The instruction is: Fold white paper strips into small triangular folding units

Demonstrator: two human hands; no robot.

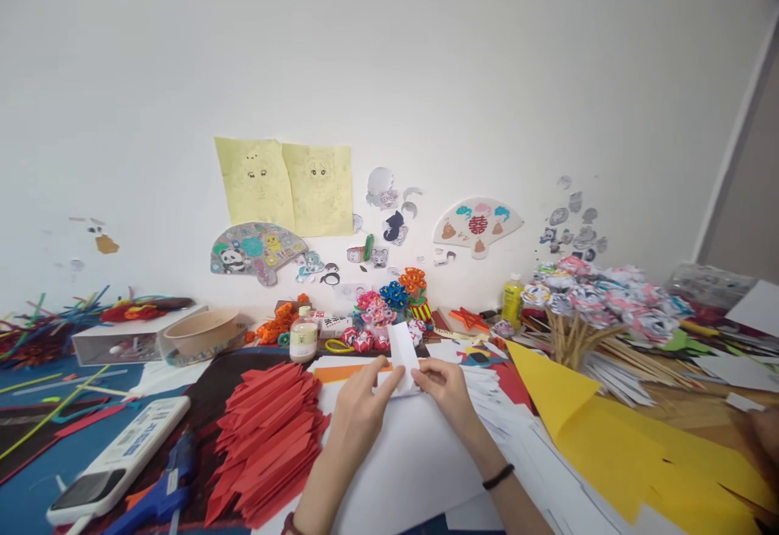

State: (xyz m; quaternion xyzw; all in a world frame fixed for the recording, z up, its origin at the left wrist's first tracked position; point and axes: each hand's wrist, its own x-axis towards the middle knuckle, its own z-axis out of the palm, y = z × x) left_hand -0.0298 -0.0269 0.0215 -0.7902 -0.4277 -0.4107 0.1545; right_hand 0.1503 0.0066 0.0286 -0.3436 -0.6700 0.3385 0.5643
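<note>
A narrow folded strip of white paper (401, 345) stands up between my hands, its top end pointing away from me. My left hand (360, 401) is closed on its lower left side, with thumb and fingers pressed on the paper. At the lower right edge, my right hand (447, 390) pinches the same strip between thumb and fingertips. Below both hands lies a large white sheet (407, 462). A pile of folded red paper strips (268, 446) is just left of my left forearm. The strip's lowest fold is partly hidden by my fingers.
A blue glue gun (167, 486) and a white power strip (122, 462) lie at left. Yellow paper (621, 446) and a bunch of paper flowers (602, 299) are at right. A bottle (303, 338) stands behind the red pile. Another person's hand (763, 433) shows at the right edge.
</note>
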